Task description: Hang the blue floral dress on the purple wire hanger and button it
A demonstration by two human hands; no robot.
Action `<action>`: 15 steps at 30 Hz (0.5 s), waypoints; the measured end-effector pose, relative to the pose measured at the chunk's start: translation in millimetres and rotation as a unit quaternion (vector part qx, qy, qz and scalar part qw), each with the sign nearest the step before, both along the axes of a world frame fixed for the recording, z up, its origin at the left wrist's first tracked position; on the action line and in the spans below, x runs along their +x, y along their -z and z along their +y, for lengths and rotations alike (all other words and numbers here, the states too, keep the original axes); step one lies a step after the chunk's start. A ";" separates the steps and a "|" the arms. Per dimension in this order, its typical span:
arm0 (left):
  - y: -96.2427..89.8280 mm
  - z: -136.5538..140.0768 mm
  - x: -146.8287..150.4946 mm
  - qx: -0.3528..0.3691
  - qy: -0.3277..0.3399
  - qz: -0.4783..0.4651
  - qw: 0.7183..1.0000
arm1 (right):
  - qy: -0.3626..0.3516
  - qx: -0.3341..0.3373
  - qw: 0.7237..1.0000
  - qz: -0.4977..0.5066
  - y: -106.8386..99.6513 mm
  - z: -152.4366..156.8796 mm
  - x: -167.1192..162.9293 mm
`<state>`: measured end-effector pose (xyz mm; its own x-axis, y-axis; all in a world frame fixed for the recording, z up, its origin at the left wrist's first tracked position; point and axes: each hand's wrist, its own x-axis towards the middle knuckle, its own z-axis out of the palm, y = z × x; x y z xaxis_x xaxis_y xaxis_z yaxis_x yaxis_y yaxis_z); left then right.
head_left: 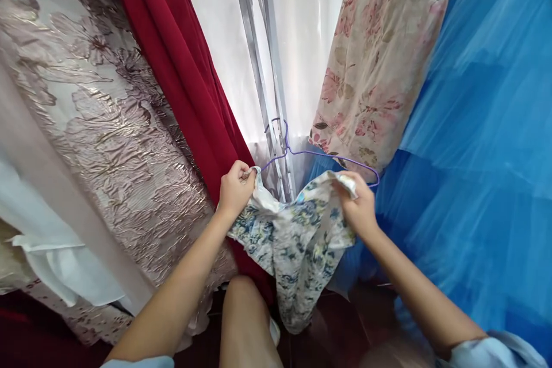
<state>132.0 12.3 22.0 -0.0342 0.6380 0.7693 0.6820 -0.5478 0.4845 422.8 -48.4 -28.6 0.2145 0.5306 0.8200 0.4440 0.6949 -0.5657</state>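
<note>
A white garment with a blue and yellow floral print (pixel 297 241) hangs between my hands, its neckline spread wide. My left hand (pixel 237 187) is closed on its left shoulder edge. On the other side my right hand (pixel 359 201) pinches the right shoulder edge, where the pale inner side shows. Behind the garment is a purple wire hanger (pixel 317 153); its hook is up by the grey metal poles. The left end of the hanger passes into or behind the garment near my left hand. Its right end sticks out bare beyond my right hand.
Long clothes surround me: a shiny embossed floral dress (pixel 116 126) and dark red cloth (pixel 181 80) at left, a pink floral dress (pixel 371 80) and blue tulle (pixel 478 155) at right. Grey metal poles (pixel 263 57) stand before white cloth (pixel 306 29). Below lies a dark tiled floor (pixel 328 333).
</note>
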 end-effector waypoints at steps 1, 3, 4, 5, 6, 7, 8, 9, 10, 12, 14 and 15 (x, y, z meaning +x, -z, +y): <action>0.3 -1.3 0.2 0.003 0.009 0.001 1.000 | 0.042 0.026 0.999 0.007 -1.2 5.7 8.5; 0.2 -5.4 2.7 0.004 0.022 0.006 1.000 | 0.089 0.066 0.994 0.000 -0.1 15.8 22.2; 0.2 -7.5 4.6 0.001 0.028 0.007 1.000 | 0.099 0.080 0.992 -0.007 1.6 19.3 27.2; 0.3 -9.2 6.6 -0.001 0.034 0.006 0.999 | 0.107 0.093 0.990 -0.012 3.4 21.7 31.1; 0.6 -10.4 8.8 -0.004 0.039 0.004 0.999 | 0.117 0.103 0.988 -0.016 5.0 23.1 34.2; 1.0 -11.0 10.9 -0.005 0.043 0.000 0.999 | 0.134 0.112 0.985 -0.016 6.1 23.7 36.9; 1.4 -10.9 13.0 -0.007 0.046 -0.004 0.999 | 0.153 0.119 0.981 -0.016 6.6 23.9 39.4; 1.7 -10.4 15.0 -0.007 0.048 -0.006 0.999 | 0.172 0.123 0.977 -0.016 6.3 24.1 42.1; 2.0 -9.5 16.6 -0.008 0.050 -0.008 0.999 | 0.184 0.123 0.975 -0.016 5.3 24.4 45.2; 2.0 -7.0 18.3 -0.012 0.056 -0.013 0.998 | 0.172 0.087 0.981 -0.015 1.5 26.2 52.7; 1.9 -4.3 16.0 -0.020 0.059 -0.023 0.998 | 0.123 0.009 0.992 0.008 -4.3 28.9 62.1; 2.1 -2.9 13.1 -0.028 0.056 -0.032 0.997 | 0.093 -0.034 0.995 0.028 -8.0 30.3 67.2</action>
